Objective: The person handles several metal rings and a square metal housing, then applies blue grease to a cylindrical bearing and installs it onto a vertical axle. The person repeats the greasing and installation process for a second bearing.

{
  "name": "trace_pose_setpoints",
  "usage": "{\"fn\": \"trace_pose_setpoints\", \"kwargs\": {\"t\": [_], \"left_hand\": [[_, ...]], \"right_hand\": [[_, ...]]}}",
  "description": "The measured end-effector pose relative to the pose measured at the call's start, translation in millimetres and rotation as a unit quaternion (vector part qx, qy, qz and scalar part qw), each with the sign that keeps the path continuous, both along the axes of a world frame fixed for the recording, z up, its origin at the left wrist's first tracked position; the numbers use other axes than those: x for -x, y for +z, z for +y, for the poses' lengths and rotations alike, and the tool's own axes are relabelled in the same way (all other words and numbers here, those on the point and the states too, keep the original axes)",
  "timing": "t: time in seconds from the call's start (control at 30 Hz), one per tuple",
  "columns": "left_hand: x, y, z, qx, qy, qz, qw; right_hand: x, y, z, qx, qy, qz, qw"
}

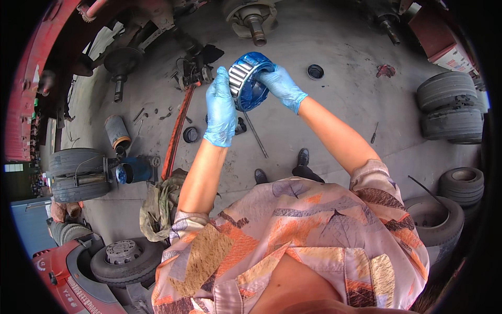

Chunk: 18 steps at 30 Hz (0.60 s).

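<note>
Above grey floor (pixel 334 125), with tyres (pixel 447 91) right of axle (pixel 256 29) and red bar (pixel 179 133) left of it, held blue-smeared bearing (pixel 246 86) on axle's near side: closed left hand (pixel 220 110) partway around rollers (pixel 238 79), pinched rim in right hand (pixel 283 88).
</note>
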<state>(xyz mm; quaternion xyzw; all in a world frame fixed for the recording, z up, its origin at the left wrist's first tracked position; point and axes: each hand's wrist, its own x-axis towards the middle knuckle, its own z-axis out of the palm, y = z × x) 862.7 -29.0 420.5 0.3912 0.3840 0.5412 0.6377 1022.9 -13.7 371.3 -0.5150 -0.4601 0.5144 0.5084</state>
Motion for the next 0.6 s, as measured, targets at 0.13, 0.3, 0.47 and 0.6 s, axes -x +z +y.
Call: {"fn": "trace_pose_setpoints", "kwargs": {"t": [0.13,0.3,0.47,0.6], "left_hand": [[-16.4,-5.3,1.9,-0.030,0.050,-0.040,0.997],[-3.4,10.6,7.1,-0.010,-0.054,-0.031,0.998],[9.6,42.3,22.4,-0.057,-0.097,0.241,0.964],[-2.1,36.3,16.7,-0.094,-0.046,0.206,0.973]], "right_hand": [[26.4,-10.3,-3.5,0.171,-0.024,0.423,0.890],[5.7,4.9,13.5,0.151,-0.011,0.241,0.959],[-16.6,38.4,37.4,-0.104,-0.022,-0.144,0.984],[-14.3,45.1,43.0,-0.212,-0.011,-0.285,0.935]]}}
